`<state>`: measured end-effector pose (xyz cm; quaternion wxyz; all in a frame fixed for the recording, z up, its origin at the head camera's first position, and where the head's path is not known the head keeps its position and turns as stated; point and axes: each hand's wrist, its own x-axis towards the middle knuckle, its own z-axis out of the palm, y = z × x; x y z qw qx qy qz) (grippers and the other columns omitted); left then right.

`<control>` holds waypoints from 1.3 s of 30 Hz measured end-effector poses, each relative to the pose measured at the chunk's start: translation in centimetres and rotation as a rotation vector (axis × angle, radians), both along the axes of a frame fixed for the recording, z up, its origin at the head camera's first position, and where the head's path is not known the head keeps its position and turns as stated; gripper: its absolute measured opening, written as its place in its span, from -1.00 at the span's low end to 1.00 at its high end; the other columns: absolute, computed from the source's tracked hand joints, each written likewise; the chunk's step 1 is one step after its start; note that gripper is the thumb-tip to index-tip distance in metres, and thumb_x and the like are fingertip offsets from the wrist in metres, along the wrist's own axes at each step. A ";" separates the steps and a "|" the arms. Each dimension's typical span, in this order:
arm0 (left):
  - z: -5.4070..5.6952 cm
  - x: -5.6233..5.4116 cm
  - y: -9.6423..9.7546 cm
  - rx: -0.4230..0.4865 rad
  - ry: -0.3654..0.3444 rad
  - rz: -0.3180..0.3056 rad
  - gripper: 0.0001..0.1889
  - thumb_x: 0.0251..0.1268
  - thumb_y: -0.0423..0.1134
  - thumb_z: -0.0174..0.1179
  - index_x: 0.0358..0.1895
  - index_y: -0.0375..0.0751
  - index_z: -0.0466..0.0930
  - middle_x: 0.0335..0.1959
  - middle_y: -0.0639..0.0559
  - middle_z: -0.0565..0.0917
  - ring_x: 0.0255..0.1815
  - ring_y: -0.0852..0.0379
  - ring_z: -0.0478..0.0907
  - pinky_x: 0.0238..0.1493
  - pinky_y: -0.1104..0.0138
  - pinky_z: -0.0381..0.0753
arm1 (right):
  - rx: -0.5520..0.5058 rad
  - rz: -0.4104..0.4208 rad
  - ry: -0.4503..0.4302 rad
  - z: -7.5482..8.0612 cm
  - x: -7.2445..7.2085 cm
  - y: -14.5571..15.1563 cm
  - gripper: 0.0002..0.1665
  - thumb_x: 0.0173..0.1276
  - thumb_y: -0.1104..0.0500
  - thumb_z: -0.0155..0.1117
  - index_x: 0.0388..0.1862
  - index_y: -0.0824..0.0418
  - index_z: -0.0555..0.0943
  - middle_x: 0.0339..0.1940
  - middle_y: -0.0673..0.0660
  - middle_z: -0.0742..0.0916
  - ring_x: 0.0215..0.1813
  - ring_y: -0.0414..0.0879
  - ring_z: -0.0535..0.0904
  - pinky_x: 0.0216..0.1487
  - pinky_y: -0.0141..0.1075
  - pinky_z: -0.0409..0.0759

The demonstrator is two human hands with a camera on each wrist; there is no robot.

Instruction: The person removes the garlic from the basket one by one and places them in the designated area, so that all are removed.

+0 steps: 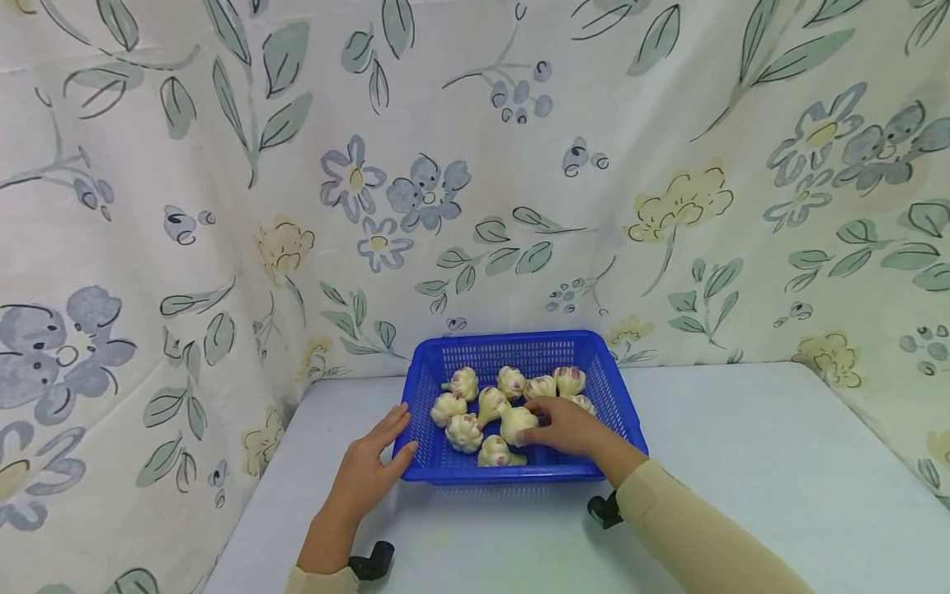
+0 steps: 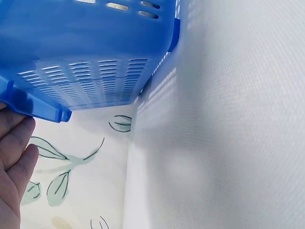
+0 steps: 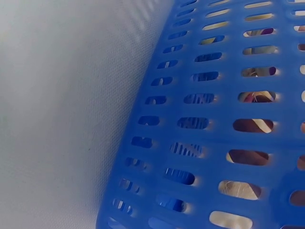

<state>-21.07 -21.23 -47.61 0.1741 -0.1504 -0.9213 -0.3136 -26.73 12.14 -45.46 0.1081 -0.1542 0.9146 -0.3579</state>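
Observation:
A blue plastic basket (image 1: 512,473) with slotted walls sits on the white table and holds several garlic bulbs (image 1: 464,432), pale with purple streaks. My right hand (image 1: 567,425) reaches over the front right of the basket and grips one garlic bulb (image 1: 517,424) between thumb and fingers, low among the others. At the basket's left front corner, my left hand (image 1: 371,466) touches the rim with fairly straight fingers and a spread thumb. The left wrist view shows its fingers (image 2: 19,143) against the rim's outer side. In the right wrist view, the slotted wall (image 3: 214,133) mostly hides the right hand.
White table surface (image 1: 742,462) extends on both sides of the basket and in front of it. Close behind the basket hangs a floral curtain (image 1: 475,272), which also runs down the left side. Dark devices (image 1: 373,561) are strapped at both wrists.

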 end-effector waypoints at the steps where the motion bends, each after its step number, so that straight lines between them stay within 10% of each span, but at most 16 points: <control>1: 0.0 0.0 0.0 0.001 0.004 -0.001 -0.44 0.31 -0.08 0.28 0.34 -0.19 0.49 0.42 0.06 0.43 0.43 -0.03 0.38 0.30 0.06 0.42 | -0.001 0.001 0.003 0.0 -0.1 0.0 -0.28 0.22 -0.19 0.40 0.26 0.17 0.55 0.22 0.14 0.65 0.28 0.11 0.54 0.31 0.08 0.49; 39: -0.4 0.1 -0.4 -0.002 0.048 -0.042 -0.48 0.29 -0.22 0.26 0.32 -0.22 0.50 0.42 0.08 0.42 0.44 0.04 0.36 0.32 0.08 0.42 | -0.295 -0.143 0.004 4.0 0.9 4.8 -0.11 0.16 -0.26 0.42 0.38 0.13 0.45 0.23 0.18 0.65 0.26 0.10 0.58 0.16 -0.06 0.65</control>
